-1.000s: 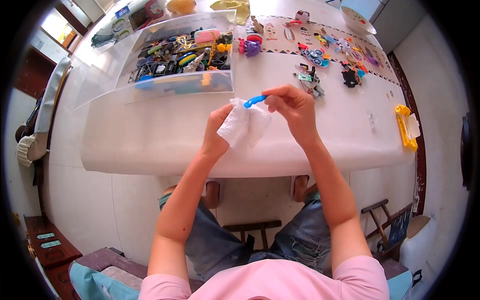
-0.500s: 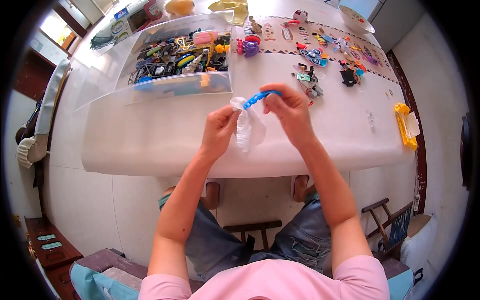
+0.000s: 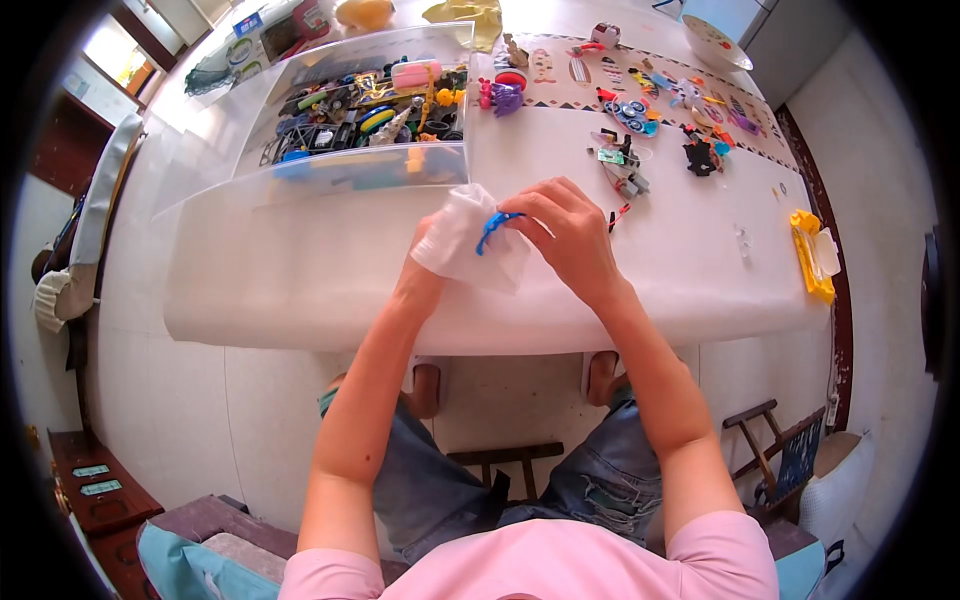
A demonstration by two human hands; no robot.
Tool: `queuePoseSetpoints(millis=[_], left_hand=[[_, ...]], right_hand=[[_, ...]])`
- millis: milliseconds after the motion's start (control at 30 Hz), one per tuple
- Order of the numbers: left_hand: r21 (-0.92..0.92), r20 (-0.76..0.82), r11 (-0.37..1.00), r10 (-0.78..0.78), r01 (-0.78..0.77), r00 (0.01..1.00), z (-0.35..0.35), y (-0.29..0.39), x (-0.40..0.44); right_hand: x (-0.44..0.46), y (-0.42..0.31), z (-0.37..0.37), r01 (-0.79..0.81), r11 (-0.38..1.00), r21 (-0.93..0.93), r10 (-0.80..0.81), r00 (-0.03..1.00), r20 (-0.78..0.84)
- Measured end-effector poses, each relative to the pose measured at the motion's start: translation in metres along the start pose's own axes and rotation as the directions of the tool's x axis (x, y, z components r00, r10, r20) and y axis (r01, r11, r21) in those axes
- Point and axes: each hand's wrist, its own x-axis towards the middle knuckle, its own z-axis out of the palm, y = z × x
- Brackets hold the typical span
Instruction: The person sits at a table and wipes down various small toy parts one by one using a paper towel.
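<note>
A white wet wipe (image 3: 462, 240) hangs from my left hand (image 3: 424, 262), spread over its fingers and covering most of them. My right hand (image 3: 563, 232) pinches a curved blue plastic piece (image 3: 490, 232) by its upper end, thumb against fingers. The blue piece lies against the front of the wipe, its lower end pointing down and left. Both hands are above the near part of the white-covered table (image 3: 300, 290).
A clear plastic bin (image 3: 466, 165) full of mixed small toys stands at the left. Toy parts (image 3: 622, 165) lie scattered to the right, some on a patterned strip. A yellow wipes pack (image 3: 812, 255) sits near the right edge, a bowl (image 3: 716, 45) at the far right.
The wipe has spread out over my left hand. My right hand has brought the blue piece down and left against it. A small red-and-black part now shows beside the right hand.
</note>
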Motion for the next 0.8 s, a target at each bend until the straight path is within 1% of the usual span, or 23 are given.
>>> queuePoseSetpoints(millis=[33,100,133,200,233,300,333,400,433,500,600,633,700,733,800], left_hand=[[0.048,0.070,0.998,-0.041,0.038,0.997,-0.002,0.002,0.002],[0.113,0.118,0.993,-0.050,0.036,0.992,-0.004,0.001,0.004],[0.147,0.143,0.989,-0.056,0.034,0.988,-0.005,0.001,0.004],[0.113,0.163,0.985,-0.149,0.132,0.975,-0.008,0.005,0.003],[0.095,0.175,0.979,-0.194,0.179,0.965,-0.009,0.006,0.002],[-0.141,0.166,0.964,-0.203,0.227,0.965,-0.008,0.000,0.000],[-0.259,0.161,0.934,-0.208,0.245,0.965,-0.008,-0.002,0.000],[-0.262,0.209,0.924,-0.226,0.277,0.952,-0.012,-0.004,0.001],[-0.263,0.234,0.919,-0.235,0.294,0.943,-0.013,-0.005,0.002],[-0.287,0.219,0.907,-0.251,0.308,0.943,-0.009,-0.007,0.002],[-0.302,0.149,0.907,-0.258,0.292,0.955,-0.001,-0.005,0.001],[-0.301,0.118,0.911,-0.258,0.283,0.959,0.000,-0.003,0.000],[-0.321,0.107,0.901,-0.273,0.293,0.956,0.001,0.000,-0.003],[-0.333,0.102,0.895,-0.280,0.298,0.955,0.002,0.001,-0.003],[-0.331,0.081,0.902,-0.266,0.278,0.961,0.004,-0.001,-0.004]], right_hand=[[-0.001,0.000,0.002,0.023,1.000,0.012,-0.023,1.000,0.003],[-0.004,0.000,0.007,0.068,0.997,0.036,-0.068,0.998,0.005],[-0.004,0.001,0.008,0.050,0.996,0.074,-0.051,0.999,0.010],[-0.003,-0.001,0.007,0.010,0.989,0.150,-0.013,1.000,0.020],[-0.002,-0.002,0.005,-0.047,0.977,0.206,0.043,0.999,0.024],[0.000,-0.005,0.002,-0.157,0.936,0.315,0.151,0.988,0.044],[0.000,-0.003,0.002,-0.238,0.879,0.413,0.232,0.970,0.067],[-0.002,0.003,0.004,-0.384,0.712,0.588,0.380,0.915,0.137],[-0.002,0.003,0.005,-0.374,0.693,0.616,0.363,0.920,0.150],[-0.003,0.004,0.007,-0.357,0.652,0.669,0.330,0.928,0.174],[-0.002,-0.001,0.004,-0.341,0.716,0.609,0.298,0.938,0.174],[-0.002,0.000,0.004,-0.366,0.709,0.602,0.345,0.925,0.156],[0.000,0.005,0.000,-0.415,0.696,0.586,0.434,0.893,0.117],[0.000,0.011,0.000,-0.430,0.640,0.637,0.492,0.866,0.091],[-0.001,0.012,0.001,-0.407,0.673,0.618,0.472,0.879,0.065]])
